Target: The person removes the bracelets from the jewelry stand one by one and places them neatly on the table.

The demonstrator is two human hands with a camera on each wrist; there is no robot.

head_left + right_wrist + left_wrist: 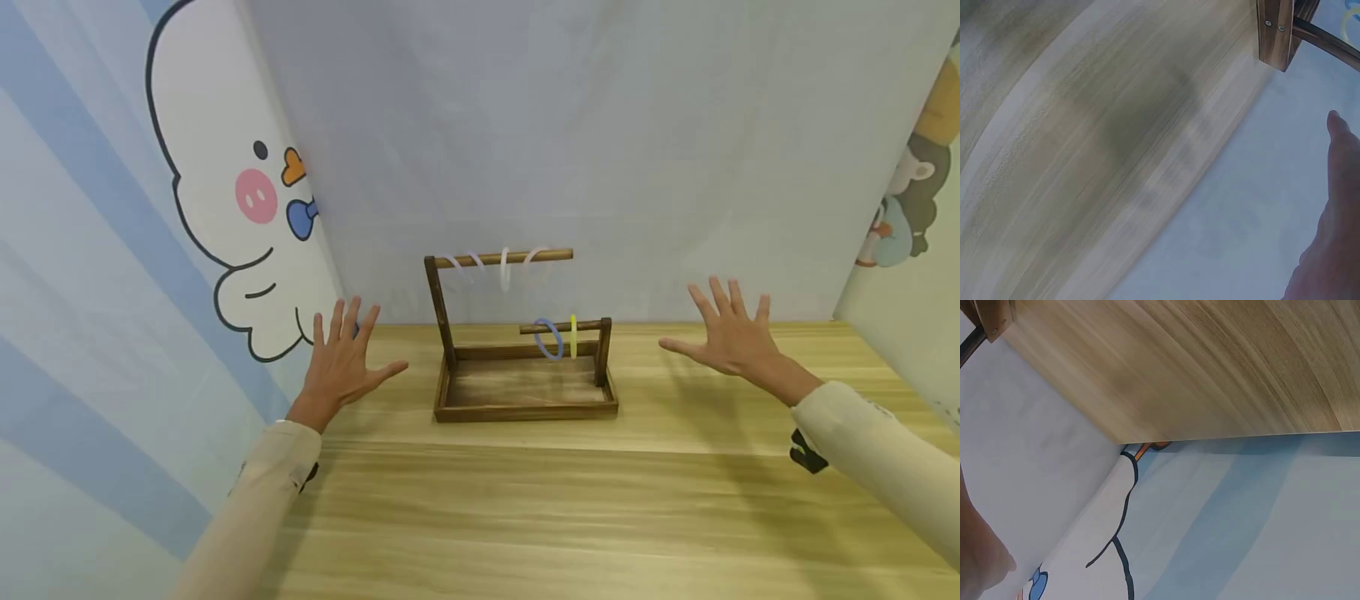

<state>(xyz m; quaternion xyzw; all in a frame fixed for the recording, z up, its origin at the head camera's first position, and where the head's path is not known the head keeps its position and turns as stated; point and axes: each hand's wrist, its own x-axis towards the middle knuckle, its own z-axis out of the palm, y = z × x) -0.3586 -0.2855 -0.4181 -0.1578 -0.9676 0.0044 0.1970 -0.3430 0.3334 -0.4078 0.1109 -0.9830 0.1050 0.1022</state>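
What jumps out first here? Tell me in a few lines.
The dark wooden rack at the middle of the table, with pale rings on its upper bar and a blue ring and yellow ring on the lower. The left hand and right hand hover either side, spread, holding nothing.

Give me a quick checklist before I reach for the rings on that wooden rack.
1. Left hand free, fingers spread: ok.
2. Right hand free, fingers spread: ok.
3. Wooden rack upright on the table, between both hands: ok.
4. Blue ring and yellow ring hang on the lower bar: ok.
5. Pale rings hang on the upper bar; exact count: cannot tell.
6. Path from either hand to the rack unobstructed: ok.
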